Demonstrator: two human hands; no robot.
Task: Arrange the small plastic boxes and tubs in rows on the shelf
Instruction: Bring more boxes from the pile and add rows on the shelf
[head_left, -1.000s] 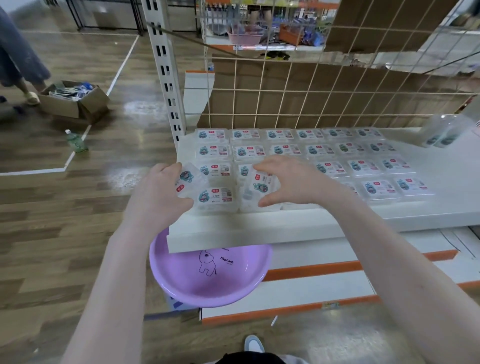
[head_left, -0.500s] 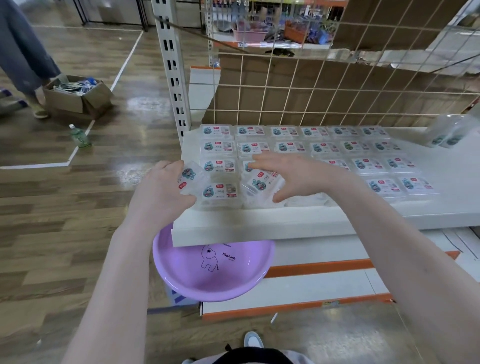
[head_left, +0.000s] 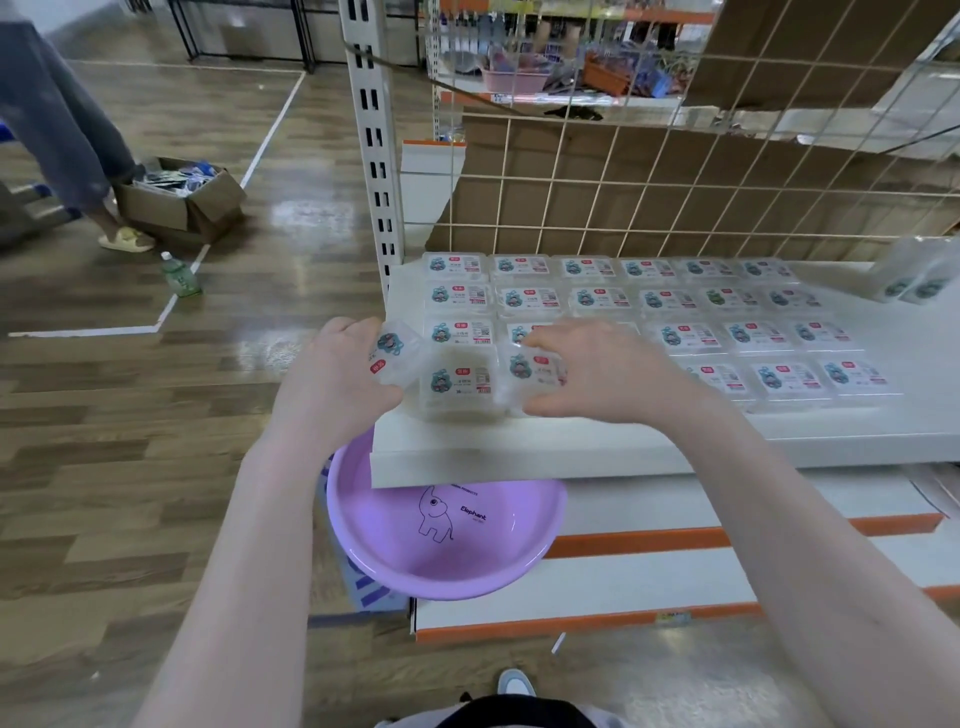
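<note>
A lilac round plastic basin (head_left: 447, 545) with an elephant drawing sits under the front lip of the white metal shelf (head_left: 649, 441), at about 6 o'clock from the hands. A cream wire grid panel (head_left: 675, 171) backed by brown cardboard closes off the shelf at 12 o'clock, and a white slotted upright post (head_left: 375, 130) rises at its left back corner. On the wooden floor at 10 o'clock lie an open brown cardboard carton (head_left: 182, 202) and a green plastic bottle (head_left: 179, 275), with another person's leg and yellow sandal (head_left: 127, 240) beside the carton.

The small clear plastic boxes with cartoon labels (head_left: 670, 301) lie flat in rows across the shelf; two more clear packs (head_left: 914, 275) stand at 2 o'clock, apart from the rows.

The left hand (head_left: 332, 384) holds a tilted clear box (head_left: 394, 353) at the shelf's left edge, fingers curled round it. The right hand (head_left: 602, 374), palm down, grips the clear front-row box (head_left: 535, 374) between fingers and thumb, just beside the corner front-row box (head_left: 460, 384).
</note>
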